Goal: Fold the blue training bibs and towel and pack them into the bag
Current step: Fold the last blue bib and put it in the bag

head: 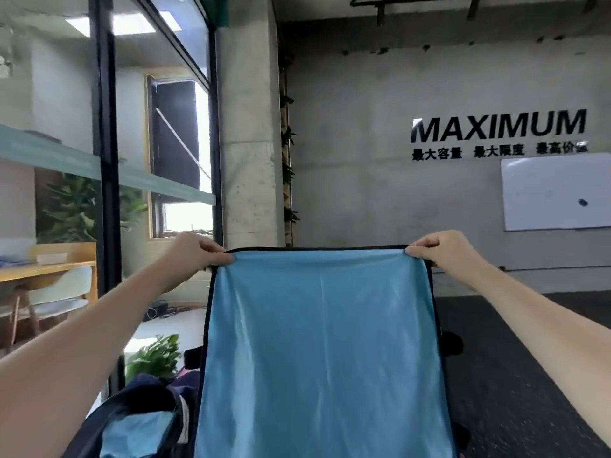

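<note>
Pinched at its top corners between the fingers (215,249), the blue bib (322,342) was smooth cloth with a faint sheen, dark-trimmed; beyond the fingers the wall (363,160) looked rough, matt concrete.

A single head-worn camera looks forward across the room, close behind both outstretched arms.

Concrete wall (380,160) with black MAXIMUM lettering (498,125); whiteboard (555,193) below; glass partition (59,127) left; dark carpet (512,358); bright window (188,216).
</note>
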The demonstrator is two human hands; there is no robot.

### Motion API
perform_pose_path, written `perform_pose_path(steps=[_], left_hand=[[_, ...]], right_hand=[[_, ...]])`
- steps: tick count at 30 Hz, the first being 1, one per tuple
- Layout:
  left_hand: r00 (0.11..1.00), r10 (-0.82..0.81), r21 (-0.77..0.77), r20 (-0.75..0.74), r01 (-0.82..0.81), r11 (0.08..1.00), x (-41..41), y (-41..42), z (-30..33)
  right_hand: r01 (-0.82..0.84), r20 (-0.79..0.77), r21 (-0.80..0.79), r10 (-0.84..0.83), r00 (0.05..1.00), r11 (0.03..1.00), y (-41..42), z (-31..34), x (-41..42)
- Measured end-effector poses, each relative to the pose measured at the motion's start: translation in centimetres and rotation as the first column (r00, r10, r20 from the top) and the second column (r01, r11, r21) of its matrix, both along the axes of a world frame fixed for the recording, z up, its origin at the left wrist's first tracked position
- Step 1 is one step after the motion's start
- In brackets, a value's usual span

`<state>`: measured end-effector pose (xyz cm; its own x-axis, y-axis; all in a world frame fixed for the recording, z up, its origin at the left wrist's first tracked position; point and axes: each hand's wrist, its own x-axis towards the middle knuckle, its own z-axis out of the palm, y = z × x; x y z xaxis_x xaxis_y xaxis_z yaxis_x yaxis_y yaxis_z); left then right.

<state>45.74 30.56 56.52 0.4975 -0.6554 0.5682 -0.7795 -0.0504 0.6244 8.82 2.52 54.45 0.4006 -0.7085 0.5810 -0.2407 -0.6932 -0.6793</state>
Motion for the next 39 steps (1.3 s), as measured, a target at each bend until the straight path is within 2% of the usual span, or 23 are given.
perform_pose_path(steps=[4, 6, 8, 10, 11, 13, 16, 18, 21, 25, 28, 30, 36, 39], left_hand=[[0.998, 0.017, 0.093, -0.061, -0.011, 0.996, 3.4, -3.8, -5.4], [0.999, 0.027, 0.147, -0.029, -0.023, 0.989, 5.1, -5.9, -8.9], [0.999, 0.041, 0.247, 0.026, -0.046, 0.968, 6.3, -7.8, -12.7], [0.996, 0.03, 0.39, 0.085, -0.062, 0.919, 7.1, -9.7, -16.2], [0.995, 0.019, 0.468, 0.101, -0.065, 0.881, 7.6, -10.7, -17.9], [0.999, 0.014, 0.59, 0.036, -0.032, 0.807, 8.7, -12.6, -20.8], [0.994, 0.053, 0.654, -0.095, 0.022, 0.756, 9.7, -15.2, -23.5], [0.989, 0.08, 0.629, -0.125, 0.017, 0.777, 10.2, -17.2, -24.2], [0.986, 0.125, 0.553, -0.113, -0.042, 0.832, 11.5, -20.5, -24.3], [0.983, 0.18, 0.427, 0.03, -0.176, 0.887, 12.9, -25.0, -22.6], [0.975, 0.203, 0.291, 0.09, -0.221, 0.931, 13.9, -27.7, -19.2], [0.968, 0.216, 0.18, 0.129, -0.238, 0.955, 14.5, -28.8, -16.1], [0.948, 0.231, -0.179, 0.22, -0.193, 0.965, 13.4, -26.8, -5.8], [0.943, 0.242, -0.239, 0.227, -0.187, 0.953, 12.4, -24.1, -3.5]], right_hand=[[0.039, -0.054, -0.031, -0.041, 0.998, 0.999, -2.8, -4.9, 3.4], [0.046, -0.131, -0.05, -0.052, 0.99, 0.998, -4.6, -8.2, 5.1], [0.006, -0.279, -0.053, -0.021, 0.96, 0.999, -6.5, -11.7, 6.6], [-0.02, -0.47, -0.038, 0.0, 0.883, 0.999, -8.3, -15.0, 8.0], [-0.021, -0.55, -0.014, 0.01, 0.835, 1.0, -9.2, -16.6, 8.7], [0.005, -0.626, 0.104, 0.061, 0.777, 0.995, -11.2, -19.6, 10.3], [0.105, -0.585, 0.375, 0.148, 0.798, 0.921, -13.7, -23.0, 12.3], [0.136, -0.474, 0.515, 0.149, 0.868, 0.847, -15.5, -24.3, 13.4], [0.163, -0.401, 0.52, 0.072, 0.913, 0.839, -18.5, -25.0, 15.1], [0.21, -0.377, 0.359, -0.064, 0.924, 0.91, -22.1, -22.5, 17.0], [0.241, -0.375, 0.111, -0.184, 0.908, 0.964, -23.8, -18.6, 18.1], [0.243, -0.32, -0.023, -0.237, 0.917, 0.97, -24.0, -15.0, 18.3], [0.255, -0.03, -0.178, -0.264, 0.964, 0.95, -21.4, -5.1, 17.3], [0.224, 0.041, -0.23, -0.221, 0.975, 0.947, -18.8, -3.1, 15.9]])
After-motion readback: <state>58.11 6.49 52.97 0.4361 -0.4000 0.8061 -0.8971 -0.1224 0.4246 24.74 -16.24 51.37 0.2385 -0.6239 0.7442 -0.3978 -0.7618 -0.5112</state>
